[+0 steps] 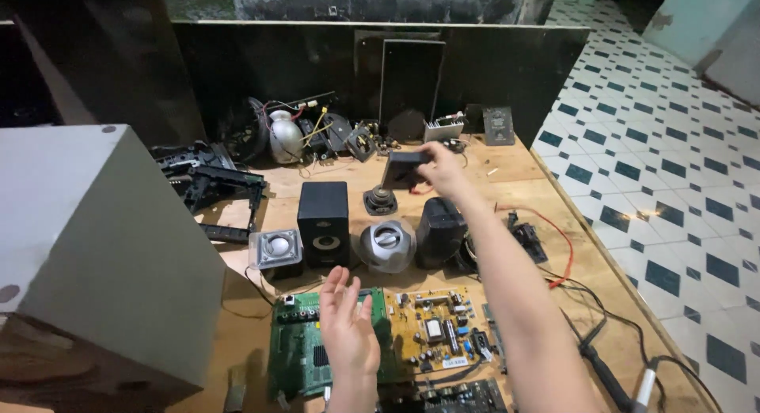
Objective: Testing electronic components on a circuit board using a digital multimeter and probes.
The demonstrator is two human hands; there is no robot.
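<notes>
Right hand [440, 164] stretched far across the wooden workbench [522, 176], fingers clamped on the edge of a small flat black panel [402, 168] and holding it tilted above the bench, just behind a small loose speaker cone [381, 200]. Left hand [346, 326] open and empty, fingers spread and slightly curled, palm turned inward, hovering over a green circuit board [294, 354] at the near edge; whether touching the board cannot be told. Just right of the green one, a tan circuit board [434, 334] crowded with components. Behind the boards, 4 speakers in a row: a small silver square speaker [275, 249], a tall black box speaker [323, 222], a rounded silver speaker [385, 245] and a rounded black speaker [438, 232], the last partly hidden by the right forearm. At the far left, a large grey box [95, 247] filling the corner. Behind it, black plastic frame pieces [207, 183] lying in a heap. Along the dark back wall, a white rounded casing [285, 136] among loose wires, a finned metal heat sink [442, 129] and a dark flat plate [499, 126] leaning upright. On the right side of the bench, a red wire [554, 231] curving toward the edge, and black probe leads [606, 365] trailing to the near corner. Beyond the bench, a white and dark tiled floor [665, 168].
</notes>
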